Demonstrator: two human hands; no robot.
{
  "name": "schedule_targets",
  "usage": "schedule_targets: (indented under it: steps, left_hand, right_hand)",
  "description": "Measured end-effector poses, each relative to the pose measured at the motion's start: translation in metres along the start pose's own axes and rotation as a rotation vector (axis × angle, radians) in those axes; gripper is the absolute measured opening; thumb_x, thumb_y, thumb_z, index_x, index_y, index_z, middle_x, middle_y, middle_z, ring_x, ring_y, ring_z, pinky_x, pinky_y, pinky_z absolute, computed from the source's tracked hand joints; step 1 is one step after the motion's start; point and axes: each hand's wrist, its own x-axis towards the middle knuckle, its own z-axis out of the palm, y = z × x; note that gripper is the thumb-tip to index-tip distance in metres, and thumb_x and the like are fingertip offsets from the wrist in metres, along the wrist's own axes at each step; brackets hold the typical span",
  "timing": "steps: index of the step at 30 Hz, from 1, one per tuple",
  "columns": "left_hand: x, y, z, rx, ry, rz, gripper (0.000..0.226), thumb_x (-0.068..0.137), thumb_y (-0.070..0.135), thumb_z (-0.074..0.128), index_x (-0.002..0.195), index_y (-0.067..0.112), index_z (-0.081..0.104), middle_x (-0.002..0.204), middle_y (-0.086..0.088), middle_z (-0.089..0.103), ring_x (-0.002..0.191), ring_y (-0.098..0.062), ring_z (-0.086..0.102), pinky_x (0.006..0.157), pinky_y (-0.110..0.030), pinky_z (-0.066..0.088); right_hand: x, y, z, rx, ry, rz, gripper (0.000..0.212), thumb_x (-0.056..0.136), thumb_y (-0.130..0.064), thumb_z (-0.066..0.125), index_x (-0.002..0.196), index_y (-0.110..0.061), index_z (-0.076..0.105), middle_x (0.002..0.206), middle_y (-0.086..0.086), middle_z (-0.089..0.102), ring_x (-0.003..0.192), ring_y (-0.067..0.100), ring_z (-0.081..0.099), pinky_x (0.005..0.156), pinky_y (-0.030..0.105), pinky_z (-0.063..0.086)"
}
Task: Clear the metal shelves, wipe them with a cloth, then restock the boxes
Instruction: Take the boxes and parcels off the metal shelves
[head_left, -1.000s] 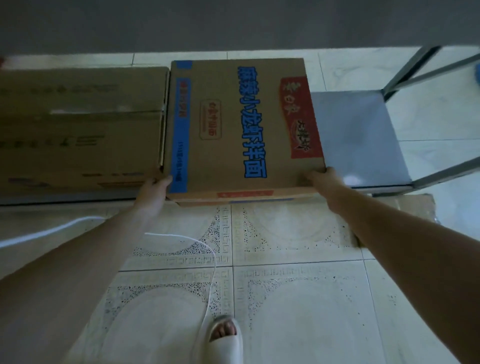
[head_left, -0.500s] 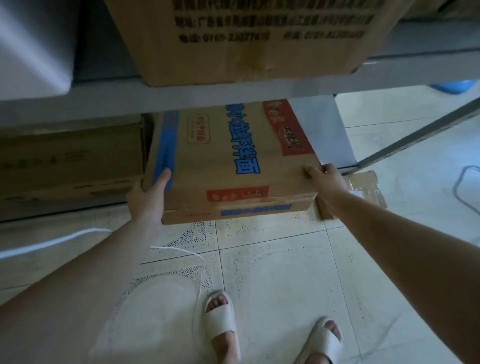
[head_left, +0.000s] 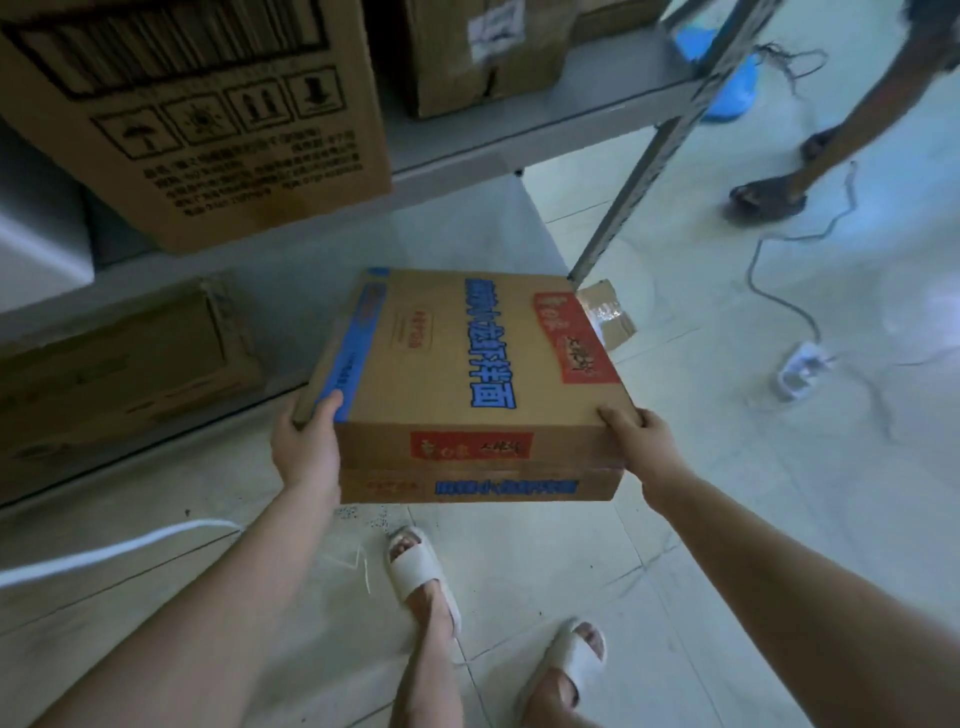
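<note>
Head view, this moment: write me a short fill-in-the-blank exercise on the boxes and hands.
The left hand and right hand both grip the flat brown cardboard box with large ___ lettering.
The large brown cardboard box printed with handling symbols stands on the grey metal ___.
The white power strip lies on the tiled ___.
Missing: blue; shelf; floor.

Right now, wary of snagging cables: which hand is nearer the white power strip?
Right. The right hand grips the box corner toward the power strip; left hand, the opposite corner.
</note>
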Motion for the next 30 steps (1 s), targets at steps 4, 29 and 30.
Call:
schedule_targets:
  steps: [4, 29, 30]
  left_hand:
    - [-0.064, -0.010, 0.026, 0.115, 0.016, 0.092, 0.040, 0.090, 0.033, 0.070, 0.127, 0.019, 0.064, 0.112, 0.004, 0.060, 0.101, -0.019, 0.056, 0.085, -0.033, 0.043]
    - [-0.130, -0.068, 0.417, 0.751, -0.729, 0.449, 0.047, 0.087, 0.044, 0.072, 0.133, 0.038, 0.059, 0.129, 0.002, 0.060, 0.111, -0.023, 0.061, 0.093, -0.046, 0.055]
    - [-0.112, -0.076, 0.435, 0.782, -0.761, 0.453, 0.048, 0.085, 0.049, 0.072, 0.130, 0.043, 0.058, 0.130, 0.003, 0.061, 0.112, -0.023, 0.062, 0.093, -0.049, 0.056]
  right_hand:
    - [-0.019, 0.051, -0.061, 0.099, 0.015, 0.099, 0.043, 0.094, -0.041, 0.066, 0.126, -0.013, 0.056, 0.107, 0.003, 0.065, 0.101, 0.026, 0.064, 0.082, 0.043, 0.057]
    - [0.108, 0.259, -0.200, 0.566, 0.131, 0.535, 0.038, 0.102, -0.034, 0.060, 0.133, -0.013, 0.055, 0.123, 0.009, 0.064, 0.114, 0.028, 0.059, 0.093, 0.044, 0.049]
    - [0.126, 0.263, -0.191, 0.563, 0.131, 0.548, 0.039, 0.102, -0.033, 0.059, 0.134, -0.011, 0.055, 0.123, 0.009, 0.064, 0.114, 0.028, 0.059, 0.095, 0.045, 0.049]
